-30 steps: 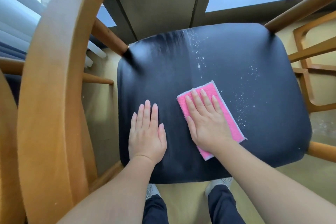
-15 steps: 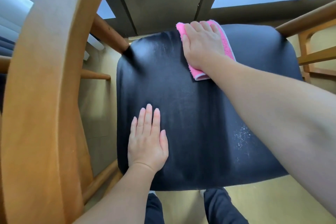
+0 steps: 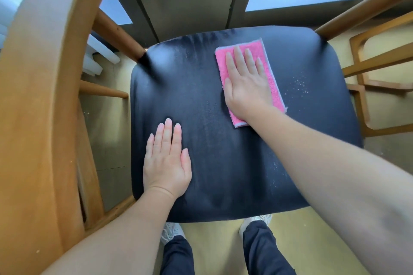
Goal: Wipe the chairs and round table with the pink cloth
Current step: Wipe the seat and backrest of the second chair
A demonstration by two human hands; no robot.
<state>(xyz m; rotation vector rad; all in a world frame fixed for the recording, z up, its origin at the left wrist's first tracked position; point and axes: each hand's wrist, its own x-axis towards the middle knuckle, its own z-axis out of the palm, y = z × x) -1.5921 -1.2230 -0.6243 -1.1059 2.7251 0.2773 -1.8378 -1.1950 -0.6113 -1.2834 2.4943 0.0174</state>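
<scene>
You are on the chair-wiping step. Your right hand (image 3: 245,82) lies flat with fingers straight, pressing the pink cloth (image 3: 273,87) onto the far part of the black seat (image 3: 223,163). Your left hand (image 3: 166,163) rests open and flat on the seat nearer you, holding nothing. White specks (image 3: 299,82) lie just right of the right hand, so the next pass probably calls for sweeping the cloth rightward over them. No container is in view.
</scene>
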